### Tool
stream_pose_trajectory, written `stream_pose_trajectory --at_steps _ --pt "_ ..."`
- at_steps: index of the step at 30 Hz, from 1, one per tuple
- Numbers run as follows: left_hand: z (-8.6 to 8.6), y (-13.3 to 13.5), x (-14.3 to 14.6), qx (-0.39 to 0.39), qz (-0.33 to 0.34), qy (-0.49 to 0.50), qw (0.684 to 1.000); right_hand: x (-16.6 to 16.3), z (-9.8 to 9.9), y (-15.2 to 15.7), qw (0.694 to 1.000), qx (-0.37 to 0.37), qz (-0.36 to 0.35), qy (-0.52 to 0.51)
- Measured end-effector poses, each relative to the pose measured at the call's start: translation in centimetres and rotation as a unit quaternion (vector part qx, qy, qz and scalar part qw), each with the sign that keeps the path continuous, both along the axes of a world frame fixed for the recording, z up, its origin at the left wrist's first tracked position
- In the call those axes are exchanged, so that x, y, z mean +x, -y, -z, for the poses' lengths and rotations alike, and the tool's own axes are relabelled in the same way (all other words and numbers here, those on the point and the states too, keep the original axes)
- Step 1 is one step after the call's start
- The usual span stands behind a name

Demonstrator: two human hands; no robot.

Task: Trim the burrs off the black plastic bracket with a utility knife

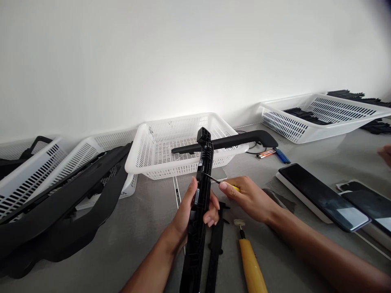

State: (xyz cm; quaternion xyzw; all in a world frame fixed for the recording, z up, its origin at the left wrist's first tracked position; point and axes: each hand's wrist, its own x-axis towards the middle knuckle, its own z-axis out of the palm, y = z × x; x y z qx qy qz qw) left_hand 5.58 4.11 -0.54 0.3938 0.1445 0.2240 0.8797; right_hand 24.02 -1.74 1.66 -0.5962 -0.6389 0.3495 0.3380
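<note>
My left hand (195, 213) is wrapped round a long black plastic part (200, 211) that stands tilted, its top end near the white basket. In my right hand (247, 197) is a small yellow-handled tool (224, 184), pinched by thumb and fingers. Its thin metal tip touches the right side of the black part at mid-height. Both forearms reach in from the lower edge of the picture.
A white basket (146, 156) carries another long black part (232, 141). A yellow-handled tool (250, 264) and a black strip (215, 244) lie on the grey table. Black trim pieces (61, 207) pile in the left baskets. Two dark phones (324, 197) lie right. A far-right basket (320, 118) holds black strips.
</note>
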Motion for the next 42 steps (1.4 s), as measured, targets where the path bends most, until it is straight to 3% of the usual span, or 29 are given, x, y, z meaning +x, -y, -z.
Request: stream_pose_trajectory --at_steps 5,13,21,27,38,42 --pt "-0.1 0.0 -0.1 0.001 0.0 0.001 1.0 0.0 -0.1 0.0 0.999 -0.008 -0.036 -0.01" --pt "-0.3 -0.1 -0.3 -0.009 -0.012 0.022 1.0 1.7 -0.1 -0.8 0.991 -0.019 0.087 0.102" --pt "-0.3 -0.3 -0.1 -0.014 -0.023 0.02 0.999 0.7 -0.7 -0.2 0.981 0.008 0.02 0.192" --pt "-0.5 -0.1 -0.1 -0.028 -0.024 0.003 0.999 0.4 -1.1 0.2 0.979 0.0 -0.012 0.203" --pt "-0.3 0.1 0.2 -0.001 -0.025 -0.009 1.0 0.9 -0.6 -0.4 0.969 0.029 0.101 0.223" --pt "-0.1 -0.1 0.2 0.011 -0.015 0.009 1.0 0.8 -0.7 -0.3 0.979 0.011 0.048 0.196"
